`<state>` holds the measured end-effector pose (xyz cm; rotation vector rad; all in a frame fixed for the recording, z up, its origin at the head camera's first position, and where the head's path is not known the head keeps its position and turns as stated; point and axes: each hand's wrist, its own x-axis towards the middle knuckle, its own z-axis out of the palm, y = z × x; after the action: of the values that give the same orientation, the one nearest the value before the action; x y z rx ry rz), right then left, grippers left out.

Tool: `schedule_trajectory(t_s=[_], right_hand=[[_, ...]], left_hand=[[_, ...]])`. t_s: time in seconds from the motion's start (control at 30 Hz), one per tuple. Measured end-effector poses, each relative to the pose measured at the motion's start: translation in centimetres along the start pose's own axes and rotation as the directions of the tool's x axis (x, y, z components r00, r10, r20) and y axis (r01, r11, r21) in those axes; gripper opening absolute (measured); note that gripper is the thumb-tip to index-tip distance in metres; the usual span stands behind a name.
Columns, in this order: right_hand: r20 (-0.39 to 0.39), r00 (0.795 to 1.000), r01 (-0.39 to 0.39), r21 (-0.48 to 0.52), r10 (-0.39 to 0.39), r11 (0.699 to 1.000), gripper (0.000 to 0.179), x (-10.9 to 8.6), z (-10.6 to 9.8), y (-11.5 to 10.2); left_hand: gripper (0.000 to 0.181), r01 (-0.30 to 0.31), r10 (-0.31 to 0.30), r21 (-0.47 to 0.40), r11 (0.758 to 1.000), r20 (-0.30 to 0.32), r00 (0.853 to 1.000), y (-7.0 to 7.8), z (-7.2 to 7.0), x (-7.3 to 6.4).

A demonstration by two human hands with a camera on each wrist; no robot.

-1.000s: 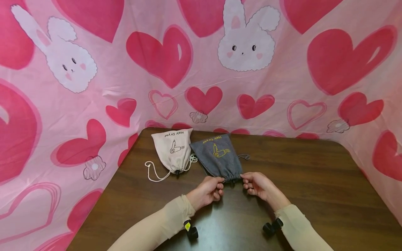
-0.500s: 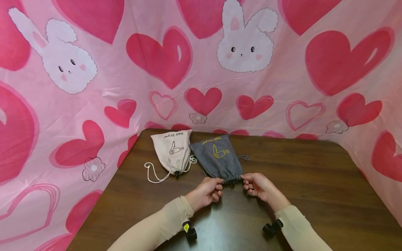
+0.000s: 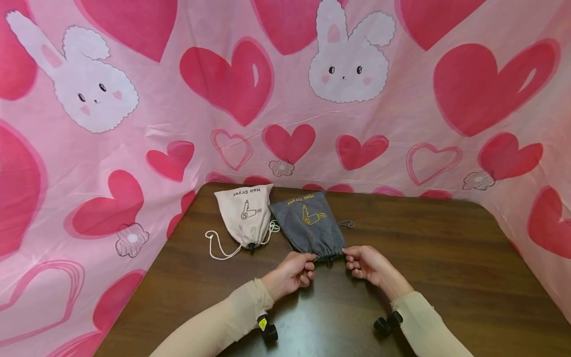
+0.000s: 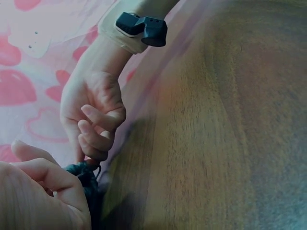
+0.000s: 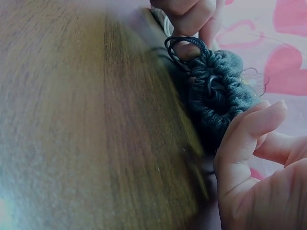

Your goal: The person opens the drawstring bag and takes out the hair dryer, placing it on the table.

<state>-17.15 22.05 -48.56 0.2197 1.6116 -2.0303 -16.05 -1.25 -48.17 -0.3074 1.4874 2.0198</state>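
Note:
A dark grey drawstring bag (image 3: 308, 225) with yellow "Hair Dryer" lettering and a hair dryer drawing lies on the table, its gathered mouth towards me. My left hand (image 3: 291, 273) pinches the left side of that mouth between thumb and fingertips. At the mouth's right corner, my right hand (image 3: 369, 266) pinches the cloth edge. The right wrist view shows the ruffled mouth (image 5: 232, 86) partly drawn in, with something black and coiled (image 5: 217, 98) inside. A dark cord loop (image 5: 173, 40) sticks out beside the left fingers.
Touching the grey bag on its left lies a cream drawstring bag (image 3: 254, 223), also marked "Hair Dryer", with white cords (image 3: 218, 257). The brown wooden table (image 3: 446, 248) meets a pink heart-and-rabbit cloth (image 3: 285, 109) at the back and sides.
My left hand has edged slightly left, still pinching the bag's mouth. The right hand and both bags stay almost where they were.

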Motion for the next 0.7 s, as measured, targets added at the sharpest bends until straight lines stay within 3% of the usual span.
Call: schedule_trajectory(t_s=[0.23, 0.4, 0.5, 0.7], right_hand=[[-0.043, 0.999, -0.004, -0.022, 0.003, 1.000, 0.021, -0.03, 0.18, 0.00], [-0.071, 0.997, 0.005, -0.100, -0.012, 0.995, 0.008, -0.07, 0.15, -0.07], [-0.064, 0.998, -0.001, -0.137, -0.008, 0.991, 0.009, -0.12, 0.14, -0.06], [-0.065, 0.998, -0.003, -0.119, -0.005, 0.993, 0.014, -0.07, 0.25, -0.08]], left_hand=[[0.022, 0.001, -0.001, 0.017, 1.000, -0.015, 1.000, 0.11, 0.42, -0.09], [0.022, 0.014, -0.014, 0.015, 1.000, -0.007, 1.000, 0.37, 0.70, -0.15], [0.022, 0.020, -0.020, 0.013, 1.000, -0.009, 1.000, 0.33, 0.75, -0.19], [0.024, 0.017, -0.017, -0.019, 1.000, -0.009, 1.000, 0.15, 0.84, -0.09]])
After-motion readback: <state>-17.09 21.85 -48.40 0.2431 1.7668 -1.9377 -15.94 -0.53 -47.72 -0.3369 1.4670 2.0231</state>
